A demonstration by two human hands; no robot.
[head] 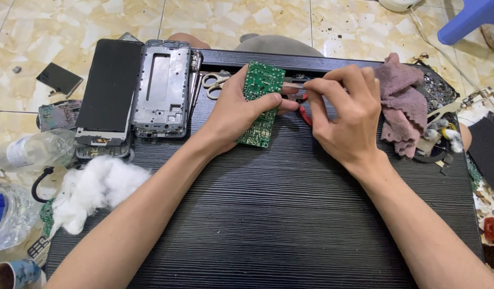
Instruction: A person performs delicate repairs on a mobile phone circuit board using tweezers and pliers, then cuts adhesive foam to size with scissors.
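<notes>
A: Report the left edge of the work surface.

B: A clear plastic bottle [35, 150] lies on the tiled floor. A wad of white cotton [97, 190] rests on the corner of the dark board [268, 225]. Above it lie a black phone screen panel [109, 88] and, just beside it, a grey phone frame [162, 88]. Scissors [215, 83] lie near the frame.

A: Left hand?

B: The left hand [239, 115] is closed around a green circuit board [262, 104], thumb across its face, holding it tilted above the dark board at centre.

A: Right hand?

B: The right hand [346, 120] pinches a thin metal tool [292, 85] between curled fingers. The tip meets the circuit board's upper right edge. A red-handled tool [305, 115] lies beneath the hand, partly hidden.

A: Far right?

B: A crumpled mauve cloth [399, 107] lies on the board's right end, with loose scrap parts just beside it.
</notes>
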